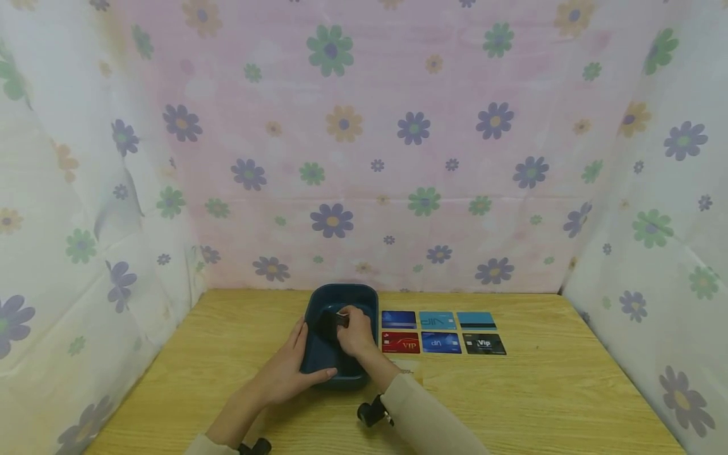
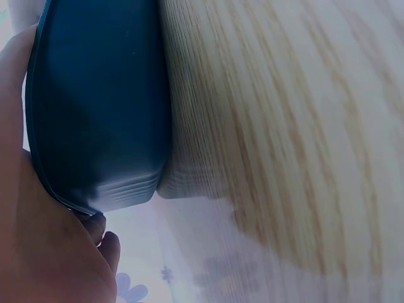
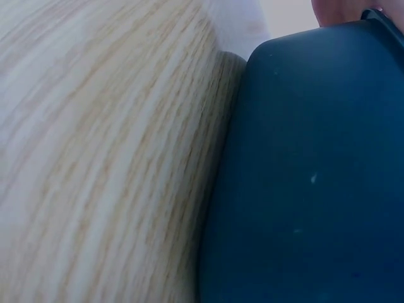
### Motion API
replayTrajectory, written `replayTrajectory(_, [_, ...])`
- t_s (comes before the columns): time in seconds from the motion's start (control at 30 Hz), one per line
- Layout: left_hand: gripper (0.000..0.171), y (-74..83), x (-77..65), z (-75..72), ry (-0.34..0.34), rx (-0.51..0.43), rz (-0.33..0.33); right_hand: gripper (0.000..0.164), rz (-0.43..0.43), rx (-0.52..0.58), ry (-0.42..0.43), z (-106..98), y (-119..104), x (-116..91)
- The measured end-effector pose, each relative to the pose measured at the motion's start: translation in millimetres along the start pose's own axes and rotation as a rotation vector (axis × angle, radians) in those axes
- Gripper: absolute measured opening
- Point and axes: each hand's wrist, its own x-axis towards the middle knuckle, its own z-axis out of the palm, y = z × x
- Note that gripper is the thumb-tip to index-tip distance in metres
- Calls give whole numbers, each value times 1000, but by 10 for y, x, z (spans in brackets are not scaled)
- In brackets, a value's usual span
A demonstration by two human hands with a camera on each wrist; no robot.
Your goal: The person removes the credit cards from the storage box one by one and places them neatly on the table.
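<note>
A dark blue plastic bin [image 1: 375, 309] stands on the table, its outer wall [image 3: 303, 158] filling much of the right wrist view. My left hand [image 1: 290, 373] grips it, fingers along its left side and thumb over the near rim. In the left wrist view, fingertips of the left hand [image 2: 50, 233] curl at the rim. Over the inside of the bin, my right hand [image 1: 355, 332] pinches a dark, flat, card-like piece [image 1: 327, 325]; its exact kind cannot be told. Neither wrist view shows this piece.
Right of the bin, several cards lie in two rows, among them a red VIP card [image 1: 400, 342] and a black VIP card [image 1: 485, 344]. A pale card [image 1: 411, 368] is partly hidden by the right wrist. Flowered cloth [image 1: 364, 126] hangs around the wooden table [image 1: 540, 392].
</note>
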Motion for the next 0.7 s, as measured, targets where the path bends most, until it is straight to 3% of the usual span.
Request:
replayTrajectory(0.17, [124,-4,4,5,5,5,2,22,57,91,30,-5,-12,-3])
replayTrajectory(0.7, [124,3,-5,5,5,-2,-4,22,82,130,61,-4,-34,-9])
